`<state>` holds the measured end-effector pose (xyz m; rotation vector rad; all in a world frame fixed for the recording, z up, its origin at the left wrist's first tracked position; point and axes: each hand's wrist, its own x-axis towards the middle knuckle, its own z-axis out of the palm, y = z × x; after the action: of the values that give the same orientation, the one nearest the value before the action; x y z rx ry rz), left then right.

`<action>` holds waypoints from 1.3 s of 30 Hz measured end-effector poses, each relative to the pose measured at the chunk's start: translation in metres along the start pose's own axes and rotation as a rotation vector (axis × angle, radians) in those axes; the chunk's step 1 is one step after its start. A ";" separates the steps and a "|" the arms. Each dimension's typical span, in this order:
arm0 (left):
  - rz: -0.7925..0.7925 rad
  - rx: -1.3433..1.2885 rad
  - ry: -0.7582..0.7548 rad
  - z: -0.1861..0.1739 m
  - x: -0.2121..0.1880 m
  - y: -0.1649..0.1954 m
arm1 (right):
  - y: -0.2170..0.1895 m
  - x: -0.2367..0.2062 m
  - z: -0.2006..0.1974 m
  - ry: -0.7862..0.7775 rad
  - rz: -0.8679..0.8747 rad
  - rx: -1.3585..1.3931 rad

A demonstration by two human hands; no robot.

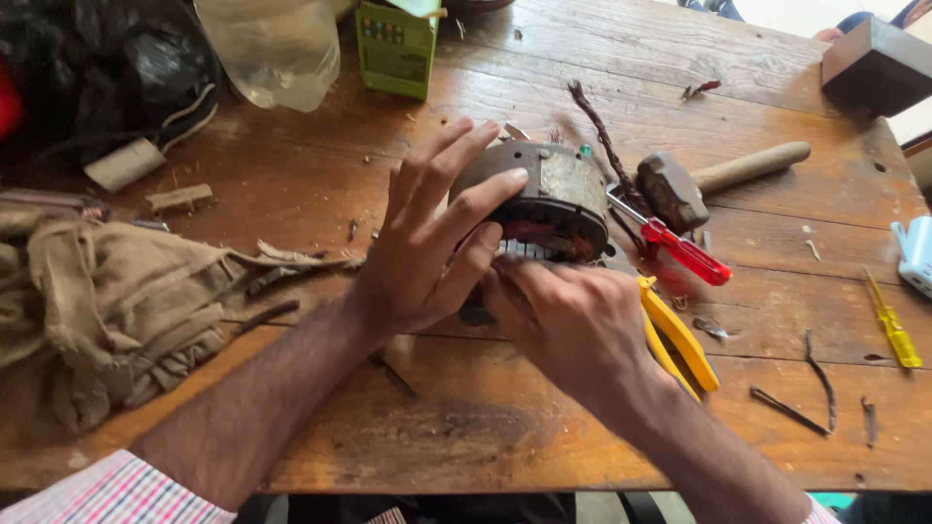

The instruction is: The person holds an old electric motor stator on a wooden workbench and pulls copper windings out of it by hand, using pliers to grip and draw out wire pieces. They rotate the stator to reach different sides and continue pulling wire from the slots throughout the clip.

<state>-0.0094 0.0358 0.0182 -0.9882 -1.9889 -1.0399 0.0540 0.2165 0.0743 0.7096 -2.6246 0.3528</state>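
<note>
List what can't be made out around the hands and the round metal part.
- Head view: the lower front of the round metal part is hidden by the left hand and right hand.
- Right fingertips are tucked under the part, so their grip is unclear.
- The yellow-handled pliers' jaws lie behind the right hand.
- The plastic bag is cut off by the top edge.

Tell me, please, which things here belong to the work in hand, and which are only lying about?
In hand:
left hand gripping the round metal motor part
right hand at its lower edge

Lying about:
hammer
red-handled screwdriver
yellow pliers
yellow screwdriver
brown cloth
green box
</note>
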 end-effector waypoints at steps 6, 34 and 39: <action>-0.024 -0.016 0.024 -0.004 0.007 -0.002 | 0.018 0.003 0.015 -0.053 0.114 0.157; -0.005 0.051 0.035 -0.003 0.002 -0.009 | 0.008 -0.003 0.035 0.019 0.185 0.298; -0.006 0.045 0.025 -0.004 0.002 -0.012 | 0.009 -0.008 0.037 0.013 0.369 0.389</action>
<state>-0.0200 0.0286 0.0172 -0.9419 -1.9870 -1.0016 0.0435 0.2149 0.0364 0.3224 -2.6958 0.9892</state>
